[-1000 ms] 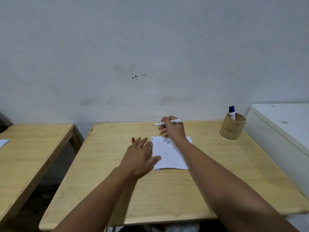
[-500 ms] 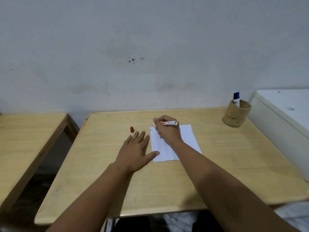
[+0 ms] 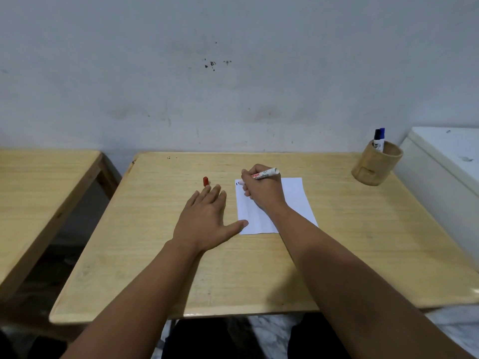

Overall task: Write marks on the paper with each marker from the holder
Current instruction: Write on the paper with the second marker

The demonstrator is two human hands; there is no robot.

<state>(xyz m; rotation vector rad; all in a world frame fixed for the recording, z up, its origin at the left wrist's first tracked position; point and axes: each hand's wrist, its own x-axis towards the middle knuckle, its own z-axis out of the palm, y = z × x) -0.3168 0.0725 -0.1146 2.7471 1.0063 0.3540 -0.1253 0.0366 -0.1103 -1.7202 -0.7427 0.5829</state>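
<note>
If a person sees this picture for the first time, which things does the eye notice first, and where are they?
First comes the right hand, holding a white marker with red print at the far left corner of the white paper sheet in the middle of the light wooden table. The left hand lies flat beside the sheet, a small red cap just beyond its fingers. A tan round holder with two capped markers stands at the far right corner.

table is light wood with a smooth, slightly shiny finish, the paper is plain matt white, marker looks like glossy white plastic, holder seems rough tan bamboo or cork, wall is scuffed matt paint
</note>
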